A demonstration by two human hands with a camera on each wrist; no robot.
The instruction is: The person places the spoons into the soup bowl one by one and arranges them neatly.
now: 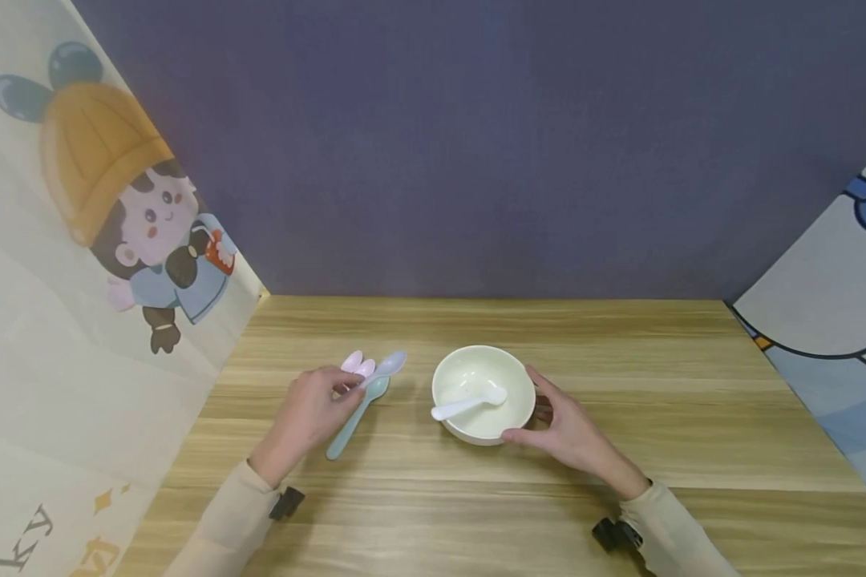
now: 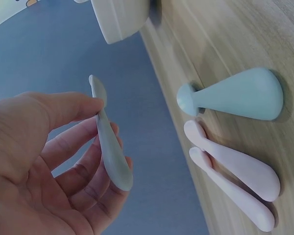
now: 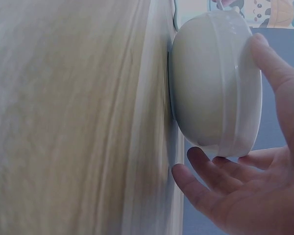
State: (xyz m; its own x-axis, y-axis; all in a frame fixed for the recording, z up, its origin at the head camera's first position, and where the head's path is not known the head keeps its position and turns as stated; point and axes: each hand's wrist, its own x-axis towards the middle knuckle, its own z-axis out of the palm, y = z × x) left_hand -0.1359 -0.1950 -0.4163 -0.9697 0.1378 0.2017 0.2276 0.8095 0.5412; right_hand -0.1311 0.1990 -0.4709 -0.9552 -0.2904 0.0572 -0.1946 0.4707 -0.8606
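Note:
My left hand pinches a pale lavender spoon between thumb and fingers, raised over the other spoons. In the left wrist view this spoon stands clear of the wood. Beneath it lie a teal spoon and two pink spoons, the pink ones side by side. A cream bowl sits upright to the right, with a white spoon leaning inside, its handle over the left rim. With thumb at the rim and fingers against the side, my right hand holds the bowl.
The wooden table meets a dark blue panel at the back. A cartoon-printed panel rises on the left, and another printed panel on the right. A small black device is at the left wrist.

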